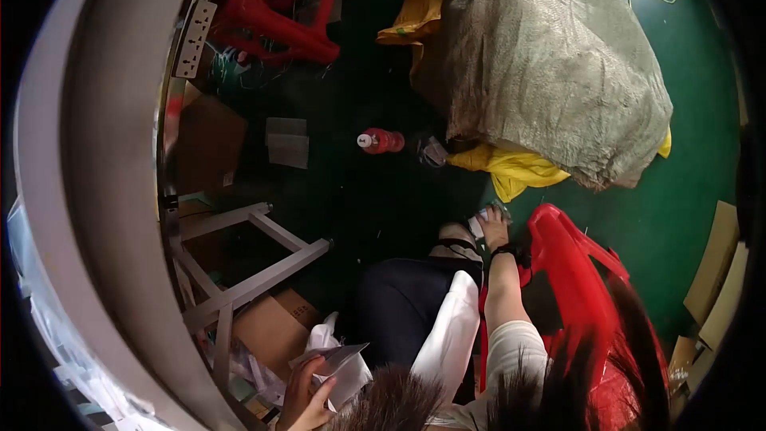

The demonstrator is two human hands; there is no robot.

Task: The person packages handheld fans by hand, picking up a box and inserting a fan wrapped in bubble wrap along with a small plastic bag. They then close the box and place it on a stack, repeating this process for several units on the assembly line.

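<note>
My right hand (pixel 495 227) reaches down to the green floor beside my foot and closes on a small white thing (pixel 479 222), too small to identify. My left hand (pixel 307 399) is low at the bottom of the picture and grips a crumpled white and grey sheet or bag (pixel 339 363). My dark trouser leg (pixel 407 303) and a white garment edge (pixel 451 331) lie between the two arms. Strands of my hair cover the bottom right.
A red plastic chair (pixel 578 279) stands right of my right arm. A big grey woven sack (pixel 550 56) over yellow bags (pixel 515 168) lies ahead. A red bottle (pixel 381 141) lies on the floor. A pale table edge (pixel 96 191), white frame legs (pixel 247 271), a cardboard box (pixel 275 323) and a red stool (pixel 283 4) are at the left.
</note>
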